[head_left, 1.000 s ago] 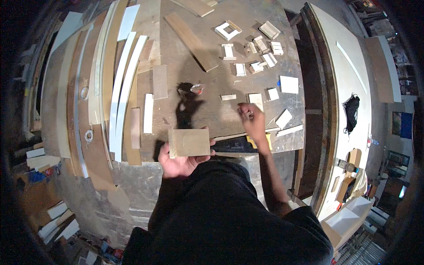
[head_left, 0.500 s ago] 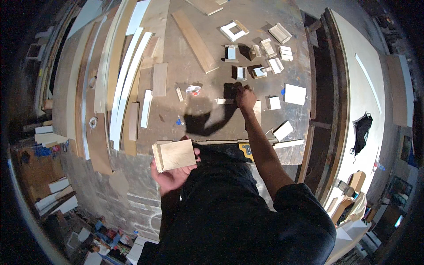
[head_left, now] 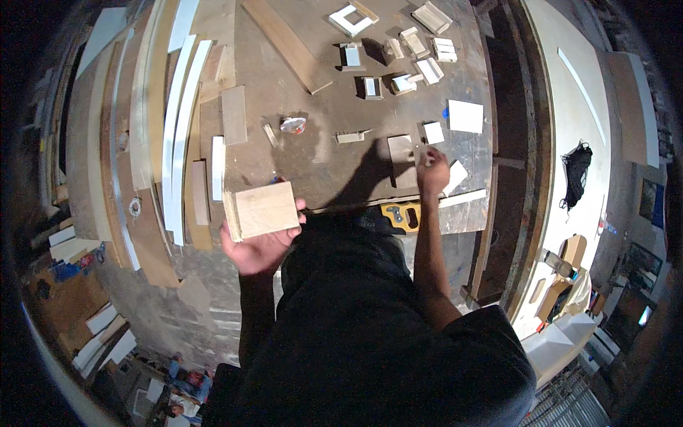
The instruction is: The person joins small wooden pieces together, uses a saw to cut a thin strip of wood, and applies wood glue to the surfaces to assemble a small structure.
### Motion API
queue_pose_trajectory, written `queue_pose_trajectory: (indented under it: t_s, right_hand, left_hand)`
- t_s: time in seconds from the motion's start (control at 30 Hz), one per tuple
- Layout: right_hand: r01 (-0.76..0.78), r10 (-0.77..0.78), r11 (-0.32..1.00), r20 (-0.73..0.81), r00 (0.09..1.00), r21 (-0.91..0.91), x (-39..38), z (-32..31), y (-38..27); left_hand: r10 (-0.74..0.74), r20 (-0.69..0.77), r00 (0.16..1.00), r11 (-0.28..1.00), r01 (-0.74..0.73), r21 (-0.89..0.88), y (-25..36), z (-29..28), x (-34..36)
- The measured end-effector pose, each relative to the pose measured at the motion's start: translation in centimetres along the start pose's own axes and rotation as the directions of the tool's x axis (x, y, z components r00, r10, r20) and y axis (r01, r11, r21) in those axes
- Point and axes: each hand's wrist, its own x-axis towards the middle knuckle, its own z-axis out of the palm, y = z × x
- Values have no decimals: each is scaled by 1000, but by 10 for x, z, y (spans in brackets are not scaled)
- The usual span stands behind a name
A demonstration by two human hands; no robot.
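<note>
left hand (head_left: 255,250) clasps a flat rectangular wooden piece (head_left: 267,210); right hand (head_left: 435,175) curled, cannot tell whether pinching anything.

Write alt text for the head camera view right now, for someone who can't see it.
A left hand holds a flat wooden piece near the front edge of a workbench; the right hand is beside a small white panel, with a yellow-handled saw nearby. Small wooden assemblies sit farther back, with long strips at left.
</note>
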Motion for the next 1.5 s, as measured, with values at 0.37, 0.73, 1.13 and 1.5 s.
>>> queue_pose_trajectory:
  t_s: [0.37, 0.73, 1.13, 1.5]
  right_hand:
    - [-198, 233, 965, 209, 950, -174, -44, -8, 69]
    - [-145, 87, 958, 231, 969, 247, -31, -25, 84]
    - [250, -251, 968, 129, 959, 25, -48, -23, 22]
    - [690, -717, 621, 624, 311, 371, -180, 89, -109]
  left_hand:
    - [62, -153, 986, 998, -59, 25, 16, -3, -13]
    - [19, -36, 999, 999, -21, -48, -10, 2, -26]
    - [378, -134, 916, 924, -363, 125, 51, 21, -65]
    - [574, -268, 774, 818, -530, 222, 119, 17, -133]
